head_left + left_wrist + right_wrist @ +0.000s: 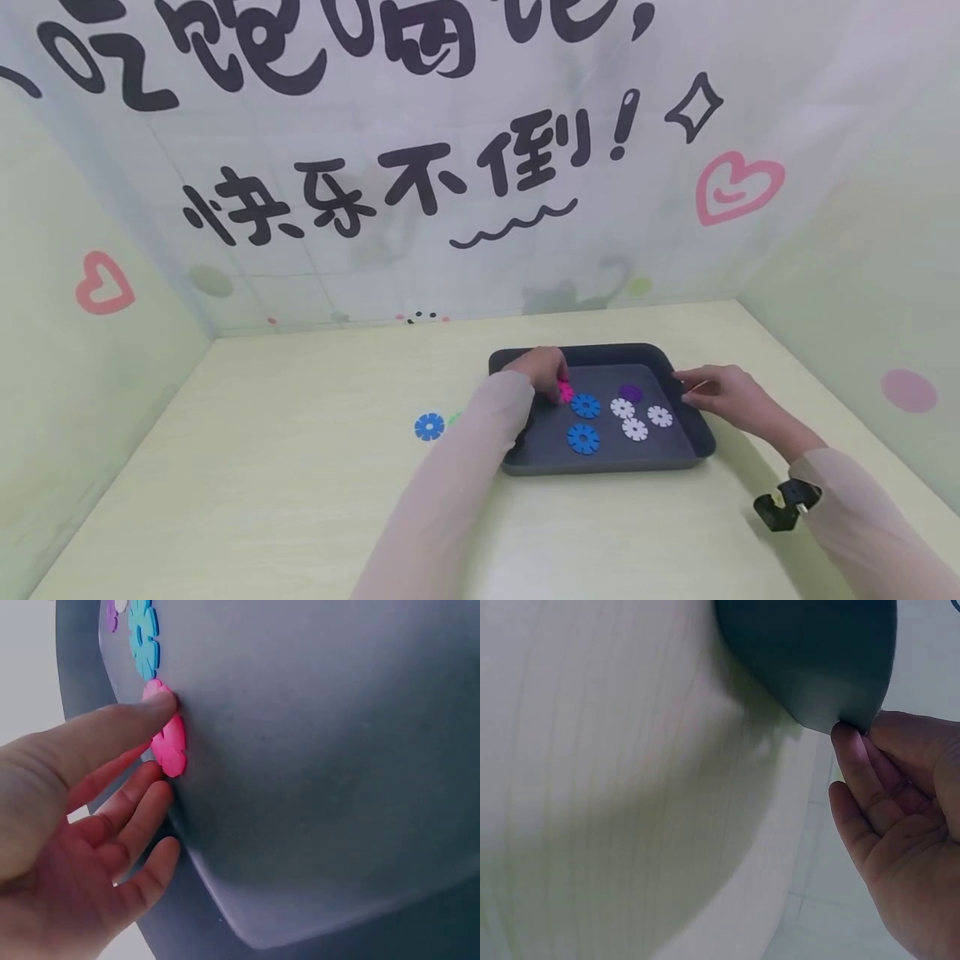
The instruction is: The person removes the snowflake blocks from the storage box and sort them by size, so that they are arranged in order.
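Note:
A dark grey tray (611, 465) stands on the table, with flat notched snowflake discs inside. My left hand (542, 369) reaches over its left part. There it pinches a pink snowflake disc (173, 742) low at the tray floor, thumb on the near face and index finger partly hidden behind. The other left fingers (154, 874) are loosely bent. At the tray's right side, my right hand (723, 398) grips the rim between thumb and fingertips (849, 739). Beside the pink disc lie blue discs (583, 438); white discs (634, 429) and a purple disc (631, 392) lie farther right.
Left of the tray, a blue disc (430, 427) lies on the pale wooden table (262, 467). A green disc (455, 418) next to it is mostly covered by the left sleeve. Printed wall panels enclose the table at the back and sides. A black wrist mount (783, 504) sits on the right forearm.

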`<control>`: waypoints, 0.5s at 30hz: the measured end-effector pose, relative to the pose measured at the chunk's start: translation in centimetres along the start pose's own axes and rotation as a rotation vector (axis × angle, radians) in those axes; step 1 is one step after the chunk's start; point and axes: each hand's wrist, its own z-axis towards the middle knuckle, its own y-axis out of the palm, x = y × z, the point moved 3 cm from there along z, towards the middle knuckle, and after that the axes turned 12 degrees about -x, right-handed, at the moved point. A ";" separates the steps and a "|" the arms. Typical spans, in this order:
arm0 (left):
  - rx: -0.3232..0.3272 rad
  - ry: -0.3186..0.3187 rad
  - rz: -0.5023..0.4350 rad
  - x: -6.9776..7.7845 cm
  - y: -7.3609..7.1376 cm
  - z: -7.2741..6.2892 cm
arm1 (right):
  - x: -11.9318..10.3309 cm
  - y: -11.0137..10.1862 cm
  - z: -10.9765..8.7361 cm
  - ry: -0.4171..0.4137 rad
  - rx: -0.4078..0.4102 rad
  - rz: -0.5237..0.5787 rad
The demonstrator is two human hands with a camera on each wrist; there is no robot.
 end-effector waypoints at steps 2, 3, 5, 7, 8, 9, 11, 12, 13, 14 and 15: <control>0.005 0.000 0.003 -0.1 0.0 -0.1 | 0.0 0.0 0.0 0.000 0.000 -0.001; 0.008 0.001 0.003 -0.1 -0.1 -0.1 | 0.0 0.0 0.1 0.001 0.000 0.001; 0.015 0.011 0.000 -0.1 -0.2 -0.3 | 0.0 0.0 0.1 0.004 -0.002 0.001; 0.032 0.026 0.002 0.1 -0.4 -0.8 | 0.1 0.0 0.1 0.006 -0.001 -0.003; 0.040 0.043 0.001 0.0 -0.6 -1.0 | 0.1 0.0 0.1 0.006 -0.001 -0.004; 0.050 0.063 0.005 0.0 -0.8 -1.2 | 0.2 0.0 0.1 0.007 0.000 -0.003; 0.073 0.102 0.006 -0.2 -1.2 -1.6 | 0.3 0.0 0.1 0.007 0.003 0.002; 0.082 0.122 0.006 -0.3 -1.5 -1.9 | 0.3 0.0 0.1 0.007 0.004 0.006; 0.091 0.143 0.003 -0.6 -1.8 -2.1 | 0.3 0.0 0.1 0.007 0.005 0.011; 0.098 0.165 0.004 -0.9 -2.1 -2.4 | 0.3 0.1 0.0 0.007 0.006 0.016; 0.105 0.183 -0.006 -1.2 -2.3 -2.7 | 0.3 0.2 0.0 0.008 0.008 0.021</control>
